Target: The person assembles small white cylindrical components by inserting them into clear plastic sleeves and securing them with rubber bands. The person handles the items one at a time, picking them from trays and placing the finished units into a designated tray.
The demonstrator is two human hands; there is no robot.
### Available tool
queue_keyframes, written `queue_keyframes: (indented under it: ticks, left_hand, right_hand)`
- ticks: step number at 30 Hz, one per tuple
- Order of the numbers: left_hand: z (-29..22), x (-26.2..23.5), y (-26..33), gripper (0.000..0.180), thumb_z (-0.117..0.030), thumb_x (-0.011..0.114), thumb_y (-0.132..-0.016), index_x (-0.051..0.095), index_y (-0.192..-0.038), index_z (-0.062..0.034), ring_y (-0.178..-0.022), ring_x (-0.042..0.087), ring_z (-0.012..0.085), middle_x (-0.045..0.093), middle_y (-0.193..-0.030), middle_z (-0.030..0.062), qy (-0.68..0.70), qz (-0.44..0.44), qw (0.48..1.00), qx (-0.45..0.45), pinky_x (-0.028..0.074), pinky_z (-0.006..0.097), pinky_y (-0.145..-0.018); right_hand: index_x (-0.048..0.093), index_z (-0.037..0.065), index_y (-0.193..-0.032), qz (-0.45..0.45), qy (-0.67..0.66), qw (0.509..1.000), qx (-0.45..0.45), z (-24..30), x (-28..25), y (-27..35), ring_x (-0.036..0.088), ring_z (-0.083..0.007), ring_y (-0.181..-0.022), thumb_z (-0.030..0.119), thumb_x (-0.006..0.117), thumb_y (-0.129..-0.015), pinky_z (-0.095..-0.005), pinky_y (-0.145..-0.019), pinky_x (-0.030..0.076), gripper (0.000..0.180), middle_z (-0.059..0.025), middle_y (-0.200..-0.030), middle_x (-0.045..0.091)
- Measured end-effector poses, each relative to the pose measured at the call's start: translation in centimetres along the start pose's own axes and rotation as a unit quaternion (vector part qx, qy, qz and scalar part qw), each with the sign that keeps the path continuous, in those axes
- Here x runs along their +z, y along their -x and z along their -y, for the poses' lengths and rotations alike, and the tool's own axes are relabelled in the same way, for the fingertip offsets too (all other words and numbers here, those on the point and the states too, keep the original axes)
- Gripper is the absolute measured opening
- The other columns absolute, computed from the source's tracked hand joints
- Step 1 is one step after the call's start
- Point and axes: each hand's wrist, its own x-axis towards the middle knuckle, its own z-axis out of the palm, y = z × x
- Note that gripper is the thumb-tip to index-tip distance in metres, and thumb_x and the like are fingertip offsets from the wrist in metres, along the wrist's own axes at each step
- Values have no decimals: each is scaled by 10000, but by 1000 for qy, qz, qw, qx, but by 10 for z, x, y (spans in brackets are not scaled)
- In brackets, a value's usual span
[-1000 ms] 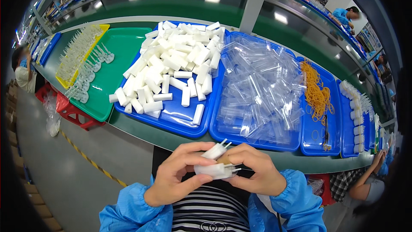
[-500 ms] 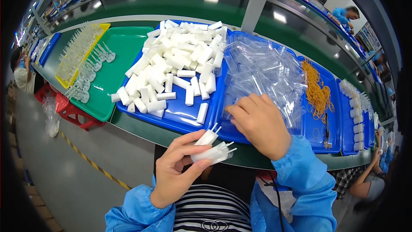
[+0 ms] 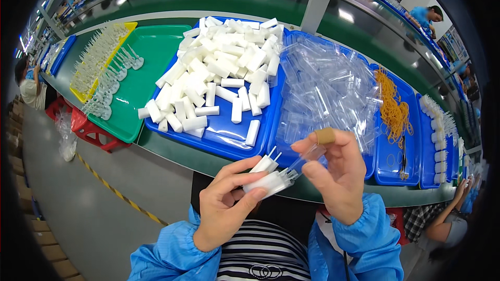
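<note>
White plastic pieces (image 3: 271,177), about 3, sit clamped in my left hand (image 3: 229,208) above the table edge; my right hand (image 3: 338,177) pinches 1 clear tube (image 3: 307,157) beside them. I judge a loose pinch could drop it.

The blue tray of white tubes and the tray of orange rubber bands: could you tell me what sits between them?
In the head view, a blue tray of clear plastic tubes lies between the tray of white tubes and the tray of orange rubber bands.
</note>
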Motion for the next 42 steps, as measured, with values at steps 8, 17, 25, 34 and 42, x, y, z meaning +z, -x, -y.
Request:
queue_keyframes:
  ticks: [8,17,25,34,42]
  left_hand:
    - [1,1,3,269,56,701,-877,675,-1145,45,-1042,671,227,527,-1365,195,-42,-11,999,13,613,255,-751]
    - [0,5,3,271,55,701,-877,672,-1146,49,-1087,655,244,522,-1362,202,-34,-14,999,17,621,277,-799]
    - [-2,7,5,253,28,708,-883,682,-1134,35,-1082,646,225,531,-1342,190,-46,-15,999,26,604,265,-776]
    - [-6,11,2,163,14,712,-868,691,-1030,9,-1132,614,251,546,-1318,203,-134,-22,988,72,527,353,-934]
    - [-3,5,-1,242,23,786,-795,733,-1027,-18,-1073,661,262,582,-1282,194,-226,-1,952,206,573,328,-835]
  right_hand:
    - [448,-23,-1239,-27,-79,996,16,4,-1,1,657,-201,-1027,-59,648,-881,-333,-910,525,411,-211,-1126,659]
    - [427,-39,-1301,7,-103,994,19,-3,-1,9,631,-247,-1148,-41,613,-908,-383,-1004,490,435,-217,-1214,626]
    - [589,-14,-1155,59,28,998,21,-11,-4,14,660,-193,-1055,20,699,-885,-349,-938,517,294,-140,-1134,682]
    - [596,12,-1030,89,133,976,-149,-8,-3,24,697,-252,-974,-14,746,-846,-341,-842,557,239,-191,-1072,691]
    - [612,19,-1062,75,60,995,-24,-8,-4,24,693,-234,-987,20,762,-843,-345,-860,550,266,-154,-1095,708]
